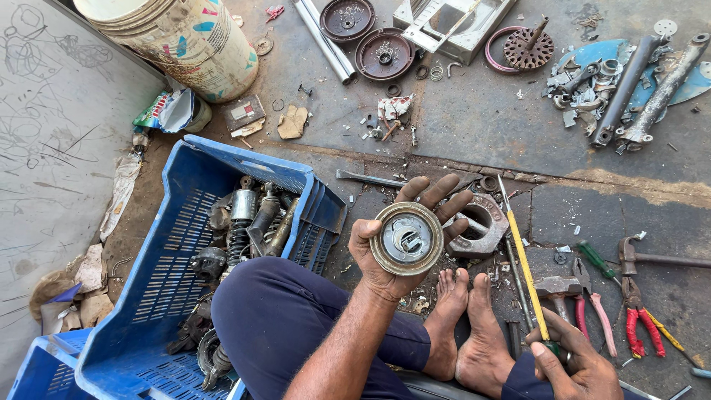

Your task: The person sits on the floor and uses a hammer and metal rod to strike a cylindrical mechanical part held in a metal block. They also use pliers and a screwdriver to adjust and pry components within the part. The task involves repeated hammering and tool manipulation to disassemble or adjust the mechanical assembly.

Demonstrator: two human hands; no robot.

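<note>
blue crate [178,185] | yellow screwdriver shaft [524,267] | red-handled pliers [641,326]

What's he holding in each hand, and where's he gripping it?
The left hand cradles a round metal disc flat on its palm, thumb at the rim. The right hand grips a yellow screwdriver at its lower handle end.

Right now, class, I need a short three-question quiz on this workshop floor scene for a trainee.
1. True or false: the left hand holds a round metal disc.
2. What does the right hand grip? A) hammer B) yellow rod C) pliers
3. What colour is the crate of parts?

Key: 1 true; 2 B; 3 blue.
</note>
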